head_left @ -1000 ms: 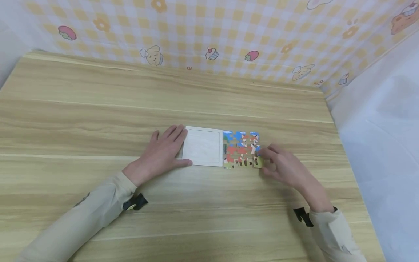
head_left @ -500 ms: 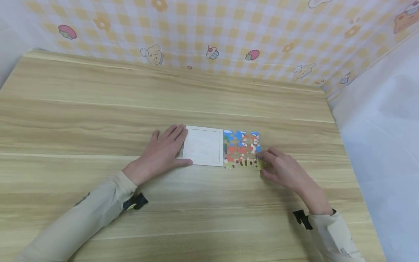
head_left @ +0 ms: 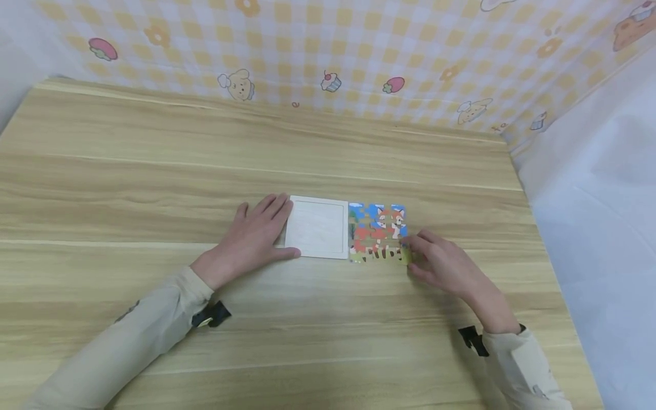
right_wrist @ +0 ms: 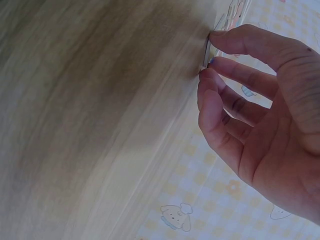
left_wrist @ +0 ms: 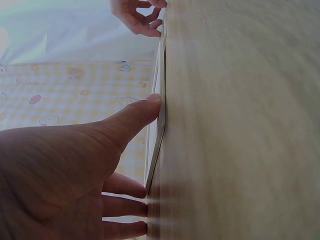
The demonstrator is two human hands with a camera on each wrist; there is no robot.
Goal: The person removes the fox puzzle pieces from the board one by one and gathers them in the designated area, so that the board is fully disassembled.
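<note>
A white framed board (head_left: 318, 228) lies flat on the table. My left hand (head_left: 246, 245) rests at its left side with fingers spread, the thumb (left_wrist: 152, 100) on the near edge and the fingertips against the left edge. Right beside the board lies a jigsaw picture of a fox (head_left: 378, 232), its pieces fitted loosely with gaps between them. At the picture's lower right corner, a greenish jigsaw piece (head_left: 407, 255) is pinched by my right hand (head_left: 451, 265). In the right wrist view its thumb and index finger hold the thin piece (right_wrist: 206, 51) close to the table; the other fingers curl below.
A wood-grain table (head_left: 307, 341) spreads around the board. Behind it hangs a yellow checked cloth (head_left: 287, 51) with cartoon prints. White sheeting (head_left: 594, 216) borders the right side. Black straps (head_left: 212, 314) sit at both cuffs.
My right hand has shifted slightly toward the near side with the corner jigsaw piece, which now sits more in line with the neighbouring pieces. My left hand has stayed on the board.
</note>
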